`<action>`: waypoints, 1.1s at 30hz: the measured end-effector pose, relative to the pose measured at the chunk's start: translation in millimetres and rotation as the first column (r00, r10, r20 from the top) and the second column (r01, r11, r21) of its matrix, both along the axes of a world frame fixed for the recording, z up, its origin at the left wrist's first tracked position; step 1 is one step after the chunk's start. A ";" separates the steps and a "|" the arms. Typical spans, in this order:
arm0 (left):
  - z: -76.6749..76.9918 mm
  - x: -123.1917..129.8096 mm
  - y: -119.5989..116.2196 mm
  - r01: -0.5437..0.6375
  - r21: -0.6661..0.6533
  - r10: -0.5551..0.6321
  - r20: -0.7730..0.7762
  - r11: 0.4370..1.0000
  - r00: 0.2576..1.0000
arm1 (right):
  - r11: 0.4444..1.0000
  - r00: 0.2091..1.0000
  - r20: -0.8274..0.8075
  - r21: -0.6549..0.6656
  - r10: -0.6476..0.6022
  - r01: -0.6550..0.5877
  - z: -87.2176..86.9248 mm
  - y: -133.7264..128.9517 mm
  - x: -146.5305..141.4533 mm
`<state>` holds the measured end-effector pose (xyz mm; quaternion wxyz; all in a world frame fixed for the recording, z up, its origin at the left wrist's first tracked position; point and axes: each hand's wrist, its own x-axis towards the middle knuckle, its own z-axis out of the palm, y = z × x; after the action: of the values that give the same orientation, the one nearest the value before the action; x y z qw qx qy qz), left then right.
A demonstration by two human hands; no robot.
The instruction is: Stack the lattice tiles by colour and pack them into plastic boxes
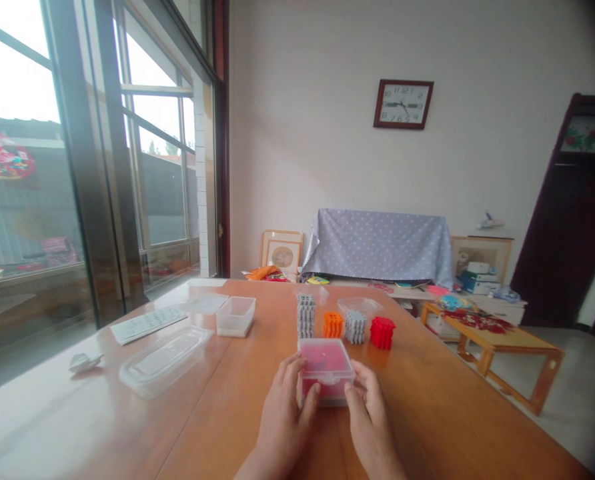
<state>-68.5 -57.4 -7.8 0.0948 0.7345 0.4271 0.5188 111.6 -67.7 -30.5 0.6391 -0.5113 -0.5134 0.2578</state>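
Note:
A small clear plastic box with a hinged lid sits on the wooden table in front of me. Its lid is down, and pinkish-red contents show through the plastic. My left hand grips the box's left side, thumb at the front. On the opposite side, my right hand holds it with thumb and fingers. Just behind the box stand stacks of small interlocking plastic pieces: a tall grey stack, an orange stack, a shorter grey stack and a red stack.
To the left are an open clear container, a large clear lid, a printed sheet and a crumpled wrapper. Another clear lid lies behind the stacks. A low wooden table stands beyond the right edge.

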 end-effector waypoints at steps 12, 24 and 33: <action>7.0 5.7 0.4 -0.088 -0.017 0.087 -0.033 0.996 0.996 | 0.999 0.999 -0.020 0.028 0.034 -0.033 3.9 2.1 -2.2; -6.3 1.1 4.7 -0.041 -0.154 0.065 0.151 0.987 0.986 | 0.999 0.995 -0.090 -0.040 -0.041 0.037 6.2 0.6 1.4; 17.5 -2.6 -0.7 -0.033 -0.445 0.059 0.046 0.895 0.997 | 0.995 0.988 -0.155 -0.096 0.000 -0.015 16.1 5.0 1.0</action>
<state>-71.1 -58.1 9.7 0.2597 0.6679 0.5482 0.4311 112.6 -62.7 -14.4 0.6506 -0.5182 -0.4510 0.3237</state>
